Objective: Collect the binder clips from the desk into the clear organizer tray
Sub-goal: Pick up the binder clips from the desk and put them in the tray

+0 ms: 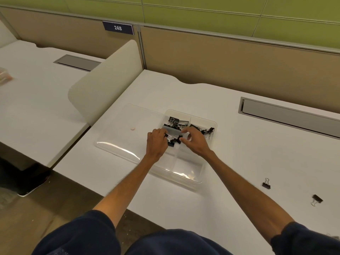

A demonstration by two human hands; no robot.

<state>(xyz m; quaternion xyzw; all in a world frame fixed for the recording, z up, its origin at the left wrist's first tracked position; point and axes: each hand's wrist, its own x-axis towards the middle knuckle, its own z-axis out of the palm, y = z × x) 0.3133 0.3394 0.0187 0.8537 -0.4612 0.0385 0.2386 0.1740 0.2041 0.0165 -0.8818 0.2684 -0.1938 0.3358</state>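
Binder clips (173, 141) are pinched by left hand (156, 142) and right hand (194, 139) over the organizer tray (199, 181); they should be released low, then loose clips (266, 184) at four o'clock fetched

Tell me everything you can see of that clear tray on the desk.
The organizer tray is a shallow rectangle of clear plastic with rounded corners, lying flat on the white desk. Thin dividers split it into compartments. Black binder clips are piled in the far ones, and none show in the near ones. The left hand and right hand reach into its middle among the clips. A clear lid-like sheet lies beside its left edge.
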